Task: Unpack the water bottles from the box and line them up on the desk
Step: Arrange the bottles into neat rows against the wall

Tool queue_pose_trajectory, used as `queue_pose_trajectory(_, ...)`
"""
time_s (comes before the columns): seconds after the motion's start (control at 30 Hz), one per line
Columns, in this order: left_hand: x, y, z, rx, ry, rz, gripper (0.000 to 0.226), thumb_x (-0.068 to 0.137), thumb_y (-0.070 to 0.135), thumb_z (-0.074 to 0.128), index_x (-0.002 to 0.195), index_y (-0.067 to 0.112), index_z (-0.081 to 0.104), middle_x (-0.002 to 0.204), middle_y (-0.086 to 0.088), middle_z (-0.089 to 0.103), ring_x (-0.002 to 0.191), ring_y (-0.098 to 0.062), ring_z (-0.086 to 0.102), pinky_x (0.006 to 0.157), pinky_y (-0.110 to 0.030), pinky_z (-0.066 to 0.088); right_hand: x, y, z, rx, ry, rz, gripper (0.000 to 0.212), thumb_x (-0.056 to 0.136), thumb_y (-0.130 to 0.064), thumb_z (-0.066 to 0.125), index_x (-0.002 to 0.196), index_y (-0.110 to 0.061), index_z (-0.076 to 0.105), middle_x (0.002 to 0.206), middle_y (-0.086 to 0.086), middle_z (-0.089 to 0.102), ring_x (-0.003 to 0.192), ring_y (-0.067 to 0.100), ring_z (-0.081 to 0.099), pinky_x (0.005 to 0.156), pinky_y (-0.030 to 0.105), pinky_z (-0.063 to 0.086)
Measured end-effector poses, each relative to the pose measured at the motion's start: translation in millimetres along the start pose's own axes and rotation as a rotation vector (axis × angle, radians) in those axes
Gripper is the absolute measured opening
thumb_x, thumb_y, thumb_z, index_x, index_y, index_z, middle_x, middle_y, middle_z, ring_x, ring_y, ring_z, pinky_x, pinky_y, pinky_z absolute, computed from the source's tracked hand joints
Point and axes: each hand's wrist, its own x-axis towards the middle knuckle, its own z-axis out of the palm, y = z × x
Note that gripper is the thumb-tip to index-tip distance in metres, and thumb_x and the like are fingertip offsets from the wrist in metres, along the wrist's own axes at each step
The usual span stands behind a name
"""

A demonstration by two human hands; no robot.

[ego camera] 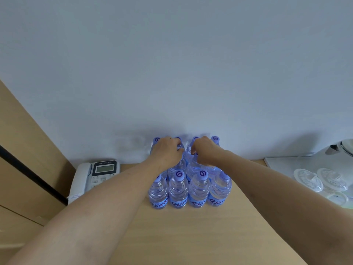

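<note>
**Crowded block of bottles, both hands over the middle**

Head view: The water bottles [178, 190] stood upright on the desk [191, 236] in a tight block against the wall. No box was in view. The left hand [168, 151] and right hand [205, 150] reached over the front row, fingers curled down among the middle bottles; what each gripped I could not tell. A forearm could have brushed the front caps and toppled a bottle into its neighbours.

Counted: four bottles in front, four caps at the back, probably four hidden between; one telephone [95, 176]; one kettle [338, 155]; at least two upturned glasses [307, 179].
</note>
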Motion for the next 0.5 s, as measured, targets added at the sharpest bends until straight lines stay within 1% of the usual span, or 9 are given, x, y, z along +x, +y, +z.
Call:
queue_pose_trajectory(0.1,0.8,0.3,-0.7,-0.017,0.015,0.008,0.031,0.095,0.032,0.051,0.117,0.016,0.065,0.109,-0.01,0.061,0.101,-0.029,0.058,0.086,-0.042,0.051,1.3,1.9,0.6,0.022,0.001,0.002,0.035,0.083,0.001,0.057,0.113,-0.011,0.071,0.114,0.008,0.066,0.104,0.027,0.063,0.083,0.04,0.057)
queue_pose_trajectory(0.17,1.1,0.2,-1.2,-0.025,0.021,0.012,0.029,0.095,0.031,0.051,0.115,0.016,0.066,0.107,-0.01,0.061,0.099,-0.028,0.058,0.083,-0.04,0.051,0.9,1.6,0.8,0.005,0.003,0.002,0.036,0.081,0.002,0.056,0.113,-0.006,0.07,0.114,0.012,0.067,0.106,0.03,0.062,0.084,0.044,0.057)
queue_pose_trajectory(0.27,2.2,1.2,-1.6,-0.032,0.027,0.019,0.026,0.094,0.029,0.051,0.109,0.014,0.066,0.103,-0.009,0.061,0.099,-0.029,0.058,0.081,-0.039,0.05,0.4,1.1,0.8,-0.029,0.013,-0.009,0.041,0.078,0.004,0.054,0.117,0.001,0.065,0.12,0.021,0.063,0.113,0.034,0.058,0.087,0.05,0.053)
queue_pose_trajectory(0.33,3.3,2.4,-1.8,-0.043,0.028,0.024,0.029,0.095,0.03,0.052,0.114,0.013,0.065,0.108,-0.01,0.063,0.104,-0.029,0.057,0.085,-0.04,0.05,0.2,1.5,0.5,-0.03,0.012,-0.013,0.041,0.078,0.004,0.054,0.117,0.001,0.064,0.121,0.021,0.063,0.112,0.035,0.058,0.086,0.051,0.053)
queue_pose_trajectory(0.4,4.6,4.4,-2.6,-0.041,0.03,0.03,0.033,0.095,0.032,0.053,0.12,0.014,0.065,0.113,-0.011,0.063,0.109,-0.029,0.056,0.09,-0.042,0.049,0.7,3.3,1.5,-0.022,0.004,-0.025,0.041,0.078,0.003,0.054,0.117,-0.001,0.065,0.119,0.019,0.064,0.11,0.033,0.06,0.085,0.048,0.055)
queue_pose_trajectory(0.43,5.3,5.7,-2.8,-0.034,0.037,0.036,0.033,0.095,0.033,0.053,0.12,0.014,0.065,0.112,-0.011,0.063,0.109,-0.029,0.056,0.091,-0.042,0.049,0.6,5.0,2.1,-0.008,0.003,-0.032,0.041,0.079,0.001,0.056,0.118,-0.005,0.067,0.118,0.016,0.066,0.108,0.031,0.06,0.082,0.043,0.056)
queue_pose_trajectory(0.5,7.8,8.5,-3.3,-0.017,0.065,0.046,0.032,0.095,0.034,0.054,0.118,0.014,0.065,0.11,-0.01,0.063,0.108,-0.029,0.056,0.088,-0.04,0.049,-0.8,9.1,-0.2,0.05,0.011,-0.045,0.042,0.079,-0.008,0.064,0.12,-0.017,0.068,0.117,0.004,0.066,0.106,0.023,0.059,0.08,0.033,0.054)
